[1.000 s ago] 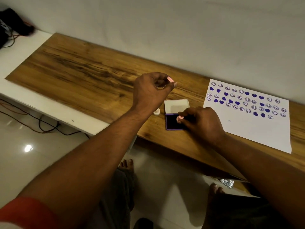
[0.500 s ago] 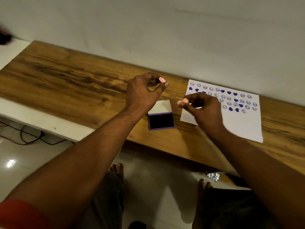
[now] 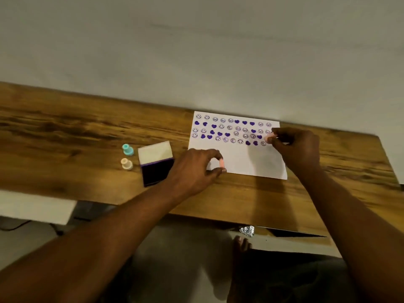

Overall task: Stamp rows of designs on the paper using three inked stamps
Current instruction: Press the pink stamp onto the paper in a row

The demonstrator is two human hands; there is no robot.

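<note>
Your right hand (image 3: 295, 147) pinches a small, light pink stamp (image 3: 268, 137) at the paper's (image 3: 247, 162) right edge; your left hand's (image 3: 196, 169) fingers (image 3: 221, 163) steady the flimsy sheet's near-left corner.

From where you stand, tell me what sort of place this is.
Most likely a room in a home, used for craft. A wooden tabletop stands against a plain wall, the floor is glossy, bare feet show below, and a stamped paper, ink pad and small stamps lie out.
</note>
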